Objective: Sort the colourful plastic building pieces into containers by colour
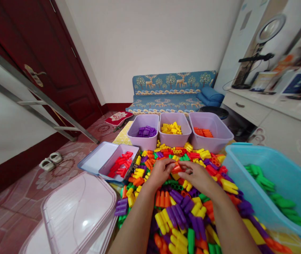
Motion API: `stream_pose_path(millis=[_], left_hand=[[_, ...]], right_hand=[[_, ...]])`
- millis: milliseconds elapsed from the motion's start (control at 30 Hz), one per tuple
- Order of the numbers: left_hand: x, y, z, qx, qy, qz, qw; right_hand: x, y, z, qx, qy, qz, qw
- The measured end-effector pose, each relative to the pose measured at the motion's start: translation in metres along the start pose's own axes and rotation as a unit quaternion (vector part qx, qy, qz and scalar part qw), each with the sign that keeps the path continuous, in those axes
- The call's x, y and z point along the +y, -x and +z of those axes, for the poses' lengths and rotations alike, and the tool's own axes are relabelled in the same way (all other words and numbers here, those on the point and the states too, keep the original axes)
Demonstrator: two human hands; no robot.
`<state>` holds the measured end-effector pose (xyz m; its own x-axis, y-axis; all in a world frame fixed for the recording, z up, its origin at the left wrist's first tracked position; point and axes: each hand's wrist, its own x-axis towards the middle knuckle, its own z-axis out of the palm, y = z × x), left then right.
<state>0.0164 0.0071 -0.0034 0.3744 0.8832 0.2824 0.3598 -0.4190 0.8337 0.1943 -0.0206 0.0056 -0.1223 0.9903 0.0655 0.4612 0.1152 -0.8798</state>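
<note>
Over a big mixed pile of plastic toy pieces (177,215), my left hand (161,173) and my right hand (196,174) come close together. Between their fingertips is an orange toy piece (176,167) made of joined tubes, gripped from both sides. The pile beneath holds yellow, purple, green, red and orange pieces of similar tube shape. Just beyond my hands stand three lilac bins: one with purple pieces (146,132), one with yellow pieces (171,128) and one with orange pieces (203,132).
To the right, a turquoise tub (235,176) contains green pieces (267,185). At left, an open box (105,172) holds red pieces (121,164). Clear lids (81,208) are stacked nearer me. A sofa (166,95), a ladder (41,95) and a white cabinet (280,130) stand around.
</note>
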Motion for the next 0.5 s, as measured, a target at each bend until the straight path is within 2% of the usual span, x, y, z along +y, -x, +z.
stream_pose_path(millis=[167, 333, 433, 500], left_hand=[[-0.003, -0.001, 0.001, 0.034, 0.141, -0.021, 0.989], [-0.004, -0.002, 0.003, 0.035, 0.244, -0.054, 0.968], [-0.003, -0.002, 0.001, 0.082, 0.220, -0.050, 0.971], [-0.003, -0.002, -0.002, 0.127, 0.130, -0.047, 0.982]], right_hand=[[-0.013, 0.000, 0.005, 0.026, 0.026, -0.006, 0.999], [-0.020, 0.000, 0.005, 0.056, 0.003, -0.007, 0.998], [-0.015, 0.000, -0.003, 0.075, 0.043, -0.008, 0.996], [-0.007, 0.001, -0.014, 0.098, 0.111, -0.006, 0.989]])
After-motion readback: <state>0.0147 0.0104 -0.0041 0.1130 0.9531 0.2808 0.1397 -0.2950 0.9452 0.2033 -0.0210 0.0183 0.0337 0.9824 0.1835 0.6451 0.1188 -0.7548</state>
